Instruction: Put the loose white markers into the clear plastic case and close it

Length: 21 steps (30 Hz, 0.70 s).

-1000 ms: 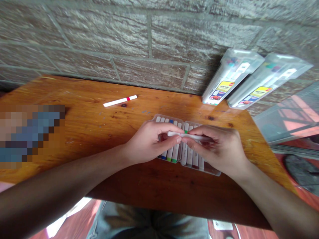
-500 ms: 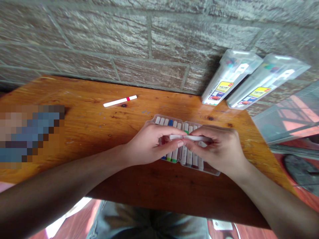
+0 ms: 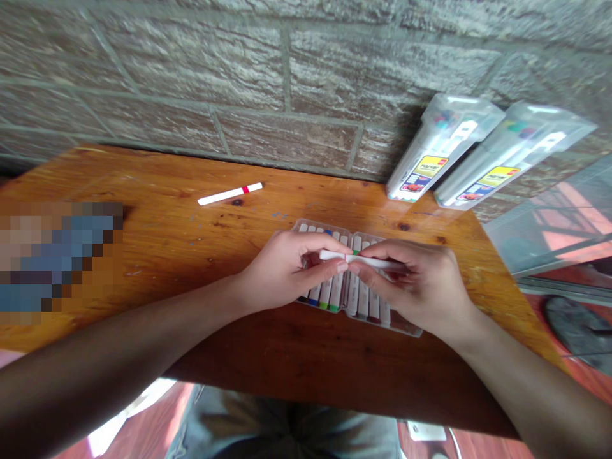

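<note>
Between my two hands a white marker (image 3: 377, 261) lies level, with a thin pinkish line around it near the left end. My left hand (image 3: 291, 268) pinches that left end between thumb and forefinger. My right hand (image 3: 425, 280) grips the longer part, its far tip hidden in the palm. Just beneath the hands an opened clear plastic case (image 3: 406, 329) rests on the table, both halves holding rows of white markers (image 3: 364, 303) with coloured ends. Part of the case is covered by my hands.
A white marker with a red band (image 3: 230, 194) lies farther back on the wooden table (image 3: 157, 191). Two clear marker boxes (image 3: 430, 166) with yellow labels stand by the stone wall (image 3: 315, 76) at right. A pixelated patch (image 3: 57, 261) hides something at left.
The marker and my left hand have shifted slightly left and up. My right hand is nearly where it was, and both hands keep their grip.
</note>
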Each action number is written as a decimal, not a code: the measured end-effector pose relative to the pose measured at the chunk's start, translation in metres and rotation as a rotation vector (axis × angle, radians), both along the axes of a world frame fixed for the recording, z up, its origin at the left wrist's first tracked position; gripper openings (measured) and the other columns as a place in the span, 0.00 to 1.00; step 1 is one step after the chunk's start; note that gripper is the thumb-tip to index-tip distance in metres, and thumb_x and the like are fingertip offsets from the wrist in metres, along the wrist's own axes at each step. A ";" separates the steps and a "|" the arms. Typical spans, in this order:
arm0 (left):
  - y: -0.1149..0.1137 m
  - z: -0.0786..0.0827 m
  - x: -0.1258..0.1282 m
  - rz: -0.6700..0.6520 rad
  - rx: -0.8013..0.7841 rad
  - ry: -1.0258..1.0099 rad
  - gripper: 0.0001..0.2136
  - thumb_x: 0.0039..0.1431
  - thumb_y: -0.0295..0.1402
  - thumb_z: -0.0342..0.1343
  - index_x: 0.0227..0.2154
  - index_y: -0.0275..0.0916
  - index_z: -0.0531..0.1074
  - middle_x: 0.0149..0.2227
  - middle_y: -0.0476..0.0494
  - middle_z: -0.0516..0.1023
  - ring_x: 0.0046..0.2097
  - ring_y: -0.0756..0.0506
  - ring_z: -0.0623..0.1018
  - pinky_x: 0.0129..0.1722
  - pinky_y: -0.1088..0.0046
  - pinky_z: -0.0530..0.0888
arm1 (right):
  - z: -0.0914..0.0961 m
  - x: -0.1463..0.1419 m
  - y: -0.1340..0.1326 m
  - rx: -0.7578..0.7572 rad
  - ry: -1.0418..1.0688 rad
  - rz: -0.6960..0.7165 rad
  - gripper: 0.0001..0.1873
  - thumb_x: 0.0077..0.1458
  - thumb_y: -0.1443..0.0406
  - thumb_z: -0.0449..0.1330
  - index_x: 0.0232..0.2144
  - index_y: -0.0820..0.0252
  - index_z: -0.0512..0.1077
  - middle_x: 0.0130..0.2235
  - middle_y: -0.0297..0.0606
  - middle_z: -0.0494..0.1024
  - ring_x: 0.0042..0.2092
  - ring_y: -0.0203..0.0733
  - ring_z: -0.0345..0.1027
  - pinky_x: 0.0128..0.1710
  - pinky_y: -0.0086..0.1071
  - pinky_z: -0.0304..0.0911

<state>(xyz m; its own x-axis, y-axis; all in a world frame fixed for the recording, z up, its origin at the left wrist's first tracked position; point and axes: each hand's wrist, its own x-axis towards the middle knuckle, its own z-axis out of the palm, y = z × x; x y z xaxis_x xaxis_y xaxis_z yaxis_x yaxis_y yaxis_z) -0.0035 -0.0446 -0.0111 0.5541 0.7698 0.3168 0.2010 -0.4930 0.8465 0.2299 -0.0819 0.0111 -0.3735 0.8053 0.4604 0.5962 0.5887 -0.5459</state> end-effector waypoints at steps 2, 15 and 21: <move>0.001 0.000 0.000 0.002 0.006 -0.003 0.11 0.68 0.39 0.62 0.44 0.37 0.84 0.40 0.42 0.88 0.35 0.48 0.82 0.34 0.77 0.74 | -0.001 0.000 0.000 -0.013 0.012 0.002 0.04 0.64 0.64 0.69 0.36 0.58 0.80 0.31 0.33 0.84 0.27 0.34 0.74 0.28 0.28 0.66; 0.006 0.001 -0.001 -0.012 -0.109 -0.106 0.11 0.69 0.39 0.61 0.43 0.35 0.80 0.35 0.45 0.83 0.30 0.51 0.76 0.30 0.77 0.72 | -0.005 0.005 0.004 -0.160 0.162 -0.061 0.05 0.62 0.62 0.70 0.40 0.57 0.83 0.36 0.37 0.87 0.33 0.40 0.80 0.32 0.31 0.74; 0.009 0.001 -0.002 -0.014 -0.230 -0.175 0.13 0.69 0.41 0.61 0.45 0.35 0.77 0.35 0.45 0.82 0.28 0.52 0.76 0.28 0.79 0.73 | -0.007 0.005 0.007 -0.188 0.278 -0.061 0.07 0.62 0.62 0.71 0.42 0.56 0.84 0.41 0.38 0.89 0.38 0.44 0.84 0.39 0.34 0.79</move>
<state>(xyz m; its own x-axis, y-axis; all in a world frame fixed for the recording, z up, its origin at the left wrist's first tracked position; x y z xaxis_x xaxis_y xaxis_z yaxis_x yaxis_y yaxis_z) -0.0055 -0.0358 -0.0097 0.5177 0.8251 0.2263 0.0367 -0.2857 0.9576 0.2353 -0.0747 0.0038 -0.2028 0.9027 0.3794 0.4400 0.4302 -0.7882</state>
